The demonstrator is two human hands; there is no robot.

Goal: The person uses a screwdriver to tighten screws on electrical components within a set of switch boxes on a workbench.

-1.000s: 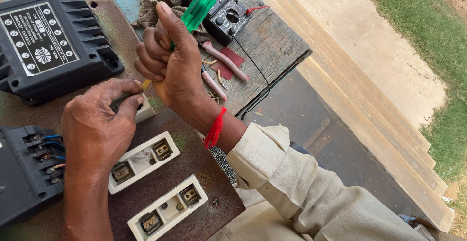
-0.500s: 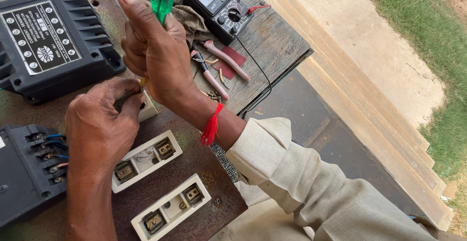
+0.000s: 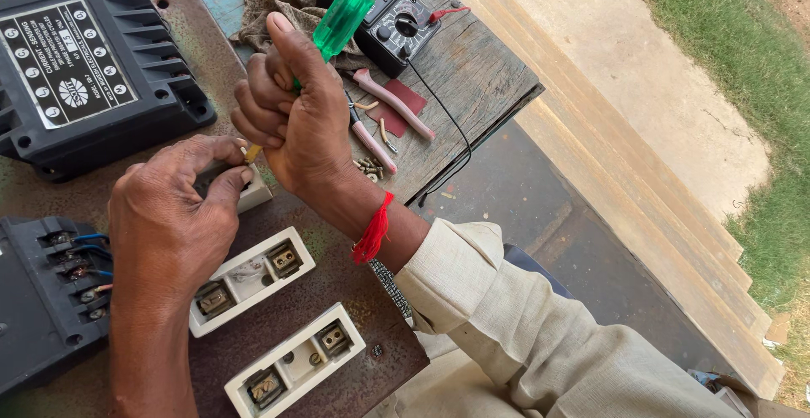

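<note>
Green-handled screwdriver stands nearly upright in the right hand, fist wrapped tight round it, tip down at a white terminal block on the rusty metal plate. Left hand pinches that block, fingers curled (block mostly hidden). Two more white blocks lie just below; pink-handled pliers sit beside the right hand.

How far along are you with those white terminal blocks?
Done: cannot tell. Two white terminal blocks lie free on the table. In hand: the left hand steadies a third block while the right hand drives the green screwdriver into it. Loose screws remain.
</note>
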